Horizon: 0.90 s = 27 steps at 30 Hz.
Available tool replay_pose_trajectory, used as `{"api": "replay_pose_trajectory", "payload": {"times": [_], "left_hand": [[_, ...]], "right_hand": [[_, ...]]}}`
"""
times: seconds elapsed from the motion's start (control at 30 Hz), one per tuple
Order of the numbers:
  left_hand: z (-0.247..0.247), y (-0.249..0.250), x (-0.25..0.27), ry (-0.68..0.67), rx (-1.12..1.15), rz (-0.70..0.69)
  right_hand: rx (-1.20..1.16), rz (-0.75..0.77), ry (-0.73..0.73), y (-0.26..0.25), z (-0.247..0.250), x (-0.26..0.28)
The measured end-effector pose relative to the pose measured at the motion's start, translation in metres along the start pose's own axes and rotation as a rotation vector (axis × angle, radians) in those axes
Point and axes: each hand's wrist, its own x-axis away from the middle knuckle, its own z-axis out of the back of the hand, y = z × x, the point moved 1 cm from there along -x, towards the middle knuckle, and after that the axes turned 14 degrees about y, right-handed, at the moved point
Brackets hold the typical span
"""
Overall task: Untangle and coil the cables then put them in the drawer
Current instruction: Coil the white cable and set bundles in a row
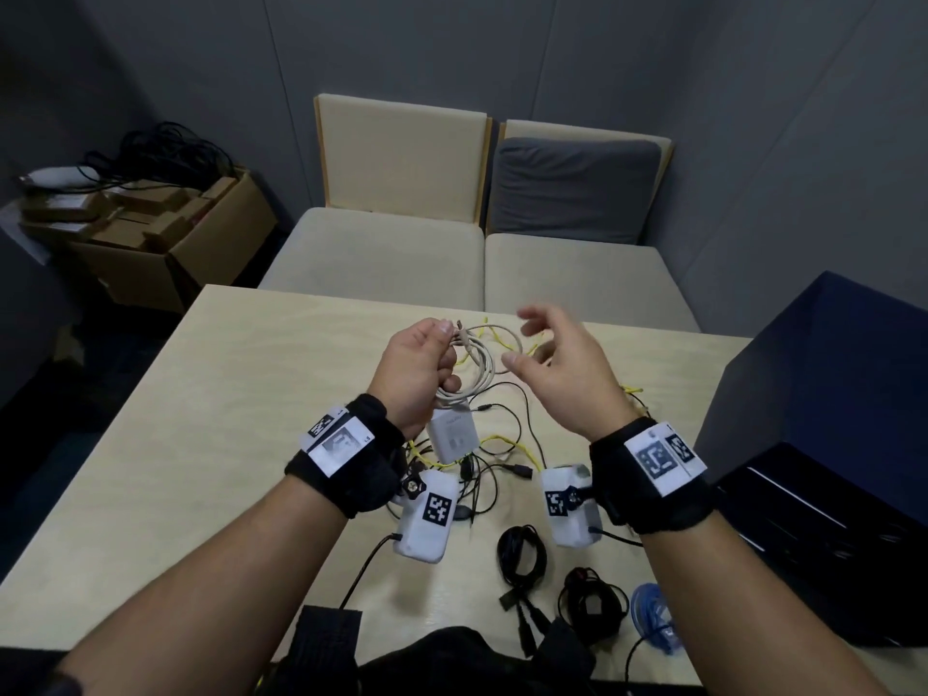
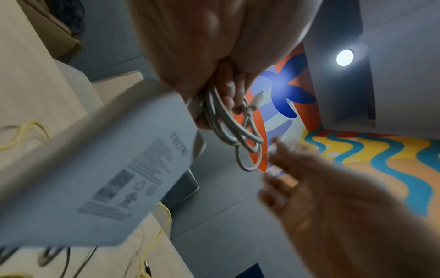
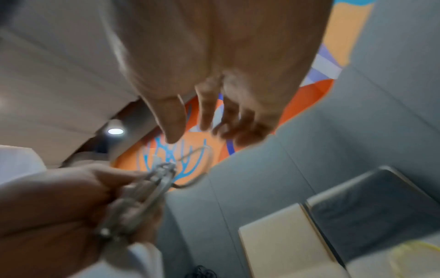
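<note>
My left hand (image 1: pixel 427 359) grips a coiled white cable (image 1: pixel 477 366) above the table, with its white charger block (image 1: pixel 452 437) hanging below the fist. The left wrist view shows the cable loops (image 2: pixel 228 120) bunched under the curled fingers and the charger block (image 2: pixel 100 175) close to the lens. My right hand (image 1: pixel 547 354) hovers just right of the coil, fingers loosely spread and holding nothing. On the table (image 1: pixel 211 394) under both hands lies a tangle of yellow cable (image 1: pixel 507 442) and thin black cables (image 1: pixel 502 474).
Two coiled black cables (image 1: pixel 522 552) (image 1: pixel 592 602) and a blue coiled cable (image 1: pixel 655 612) lie near the front edge. A dark blue drawer cabinet (image 1: pixel 823 444) stands at the right. Beige seats (image 1: pixel 472 258) lie beyond the table, cardboard boxes (image 1: pixel 150 228) far left.
</note>
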Motion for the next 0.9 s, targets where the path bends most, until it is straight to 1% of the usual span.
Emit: {"api": "replay_pose_trajectory", "payload": {"times": [0.03, 0.07, 0.1, 0.13, 0.17, 0.23, 0.27, 0.33, 0.47, 0.6, 0.67, 0.7, 0.77, 0.83, 0.87, 0.9], "left_hand": [[0.000, -0.002, 0.000, 0.006, -0.023, -0.014], [-0.001, -0.004, 0.000, 0.005, -0.048, -0.030], [-0.003, -0.005, 0.000, -0.005, -0.078, -0.048], [-0.004, -0.006, 0.001, -0.016, -0.114, -0.068], [-0.006, -0.008, 0.001, -0.030, -0.150, -0.079], [-0.009, -0.009, 0.004, -0.053, -0.195, -0.070], [-0.009, -0.009, 0.004, -0.062, -0.205, -0.061], [-0.006, -0.009, 0.005, -0.075, -0.208, -0.050], [0.002, -0.004, 0.005, -0.059, -0.096, 0.039], [0.000, 0.003, 0.005, -0.080, 0.062, 0.135], [0.001, 0.005, 0.003, -0.064, 0.105, 0.153], [0.001, 0.005, 0.001, -0.050, 0.115, 0.163], [0.003, 0.002, -0.001, -0.019, 0.108, 0.168], [0.002, 0.000, -0.002, 0.014, 0.080, 0.155], [0.001, -0.002, -0.002, 0.030, 0.066, 0.152], [0.000, -0.003, -0.002, 0.045, 0.052, 0.149]], "right_hand": [[0.007, 0.113, 0.060, -0.007, 0.001, 0.001], [0.014, 0.218, 0.064, -0.015, 0.000, 0.004], [0.049, 0.293, 0.035, -0.021, -0.004, 0.006], [0.106, 0.333, -0.002, -0.026, -0.011, 0.007], [0.171, 0.342, -0.036, -0.029, -0.016, 0.006], [0.237, 0.313, -0.078, -0.034, -0.020, 0.001], [0.215, 0.290, -0.083, -0.036, -0.018, -0.003], [0.102, 0.221, -0.048, -0.034, -0.008, -0.013], [-0.103, -0.034, 0.077, -0.012, 0.010, -0.029], [-0.400, -0.312, 0.256, 0.020, 0.005, -0.027], [-0.500, -0.430, 0.266, 0.034, 0.000, -0.021], [-0.515, -0.467, 0.237, 0.040, -0.002, -0.017], [-0.459, -0.476, 0.090, 0.047, -0.006, -0.010], [-0.312, -0.419, -0.070, 0.042, -0.006, -0.007], [-0.214, -0.364, -0.098, 0.037, -0.005, -0.007], [-0.096, -0.275, -0.090, 0.032, -0.002, -0.008]]}}
